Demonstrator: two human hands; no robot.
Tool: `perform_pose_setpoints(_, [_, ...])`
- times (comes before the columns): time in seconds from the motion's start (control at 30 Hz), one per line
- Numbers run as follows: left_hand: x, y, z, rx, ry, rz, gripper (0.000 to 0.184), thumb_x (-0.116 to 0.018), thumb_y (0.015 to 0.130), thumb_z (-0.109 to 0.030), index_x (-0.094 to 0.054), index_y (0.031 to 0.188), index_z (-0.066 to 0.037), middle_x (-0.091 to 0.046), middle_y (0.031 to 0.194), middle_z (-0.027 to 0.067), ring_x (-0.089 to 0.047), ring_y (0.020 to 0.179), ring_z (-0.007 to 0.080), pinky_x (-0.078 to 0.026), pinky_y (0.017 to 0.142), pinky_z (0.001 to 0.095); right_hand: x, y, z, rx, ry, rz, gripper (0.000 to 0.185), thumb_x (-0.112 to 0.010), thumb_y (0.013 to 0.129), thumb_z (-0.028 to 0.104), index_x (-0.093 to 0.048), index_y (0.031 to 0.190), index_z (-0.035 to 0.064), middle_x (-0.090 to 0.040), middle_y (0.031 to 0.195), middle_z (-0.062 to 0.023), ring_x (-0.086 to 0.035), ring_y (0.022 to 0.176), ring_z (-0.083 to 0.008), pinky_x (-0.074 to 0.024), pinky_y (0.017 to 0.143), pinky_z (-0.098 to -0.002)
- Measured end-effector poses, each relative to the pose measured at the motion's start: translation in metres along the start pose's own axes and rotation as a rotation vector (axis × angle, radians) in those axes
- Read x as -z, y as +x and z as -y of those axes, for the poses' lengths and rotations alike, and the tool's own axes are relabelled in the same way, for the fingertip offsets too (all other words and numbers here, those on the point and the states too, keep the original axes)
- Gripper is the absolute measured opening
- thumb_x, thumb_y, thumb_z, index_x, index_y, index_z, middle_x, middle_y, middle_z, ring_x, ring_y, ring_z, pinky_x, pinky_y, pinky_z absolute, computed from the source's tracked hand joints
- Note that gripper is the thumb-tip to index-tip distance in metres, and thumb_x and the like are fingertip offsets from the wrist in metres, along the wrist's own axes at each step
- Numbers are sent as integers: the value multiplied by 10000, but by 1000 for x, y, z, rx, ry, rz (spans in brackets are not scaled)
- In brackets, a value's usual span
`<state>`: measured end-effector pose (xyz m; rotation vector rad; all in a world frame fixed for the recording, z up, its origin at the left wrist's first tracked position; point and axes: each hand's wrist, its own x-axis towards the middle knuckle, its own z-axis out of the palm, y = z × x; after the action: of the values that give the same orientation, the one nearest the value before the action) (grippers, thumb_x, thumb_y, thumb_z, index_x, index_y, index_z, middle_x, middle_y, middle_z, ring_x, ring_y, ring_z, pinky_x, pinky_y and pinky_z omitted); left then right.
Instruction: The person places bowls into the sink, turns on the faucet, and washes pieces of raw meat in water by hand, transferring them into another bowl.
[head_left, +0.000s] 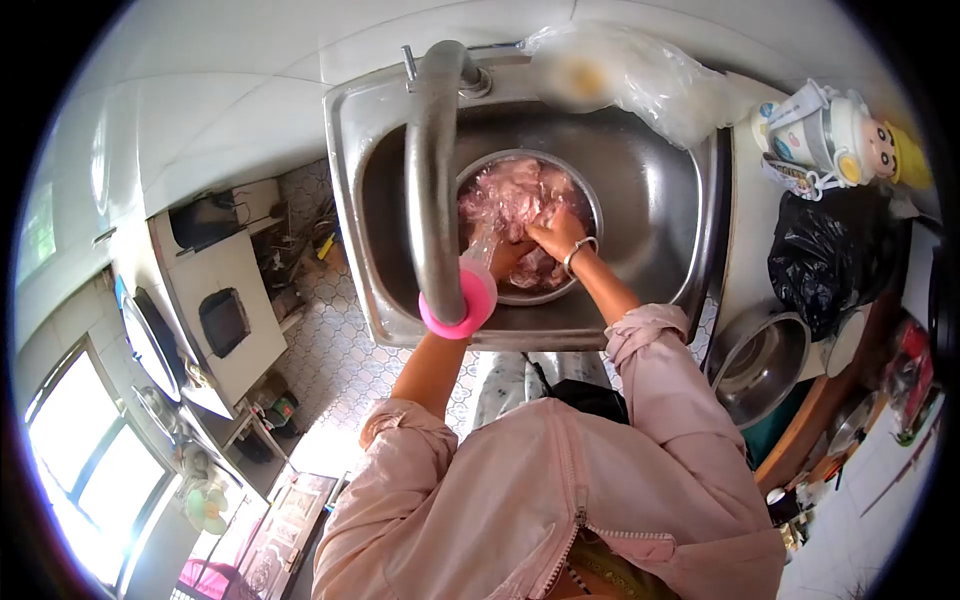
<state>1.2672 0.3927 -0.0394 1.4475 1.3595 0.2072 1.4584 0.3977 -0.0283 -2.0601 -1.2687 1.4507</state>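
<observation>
One faucet, one sink, one basin inside; meat pieces uncountable.

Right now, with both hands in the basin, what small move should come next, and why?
Probably turn the meat with the right hand: it is at the pieces, and water runs from the faucet into the basin.

This looks to us like a home kitchen. We see a steel sink with a curved faucet above it and raw meat in a metal bowl inside it. Right of the sink, we find a cartoon-faced bottle on a counter; left of the sink, patterned floor tiles; farther left, a window.
</observation>
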Motion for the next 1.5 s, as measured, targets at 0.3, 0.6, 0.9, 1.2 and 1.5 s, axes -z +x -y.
perform_pose_setpoints(0.3, [17, -7, 22, -91, 2, -123, 488, -606, 665, -64, -471, 1130, -5, -556, 1056, 212, -519, 1011, 354, -414, 863, 386, -24, 8, -16, -136, 259, -296, 397, -519, 766, 242, -515, 1065, -19, -580, 930, -277, -546, 928, -400, -426, 835, -429])
perform_pose_setpoints(0.6, [-19, -21, -95, -451, 307, -181, 510, -542, 654, 51, -495, 1153, -45, -525, 1116, 195, -493, 1003, 385, -407, 864, 415, 7, -34, -36, -31, 373, -71, 317, -462, 707, 32, -578, 996, -27, -575, 1009, -217, -549, 957, -335, -415, 842, -376])
perform_pose_setpoints(0.9, [1, -45, -84, -53, -323, -221, 271, -610, 755, -85, -554, 1002, 11, -603, 927, 127, -610, 840, 236, -487, 762, 349, 12, -18, 40, 393, -524, -247, 699, -610, 721, 329, -333, 1306, 63, -353, 1280, -272, -358, 1158, -430, -286, 997, -442])
perform_pose_setpoints(1.2, [-50, 39, 51, 313, -289, -106, 232, -626, 781, -170, -595, 965, -32, -610, 887, 101, -585, 762, 196, -468, 659, 300, 5, 18, 35, 88, -516, 166, 783, -612, 670, 456, -336, 1316, 109, -571, 1081, -203, -556, 982, -329, -441, 841, -405])
perform_pose_setpoints(1.5, [-17, 26, 67, 95, -261, -158, 289, -525, 814, -130, -549, 1086, -35, -596, 1019, 155, -560, 950, 266, -441, 795, 338, -16, 5, 19, 234, -276, -100, 300, -541, 741, 230, -530, 933, 0, -602, 837, -227, -578, 787, -377, -467, 674, -428])
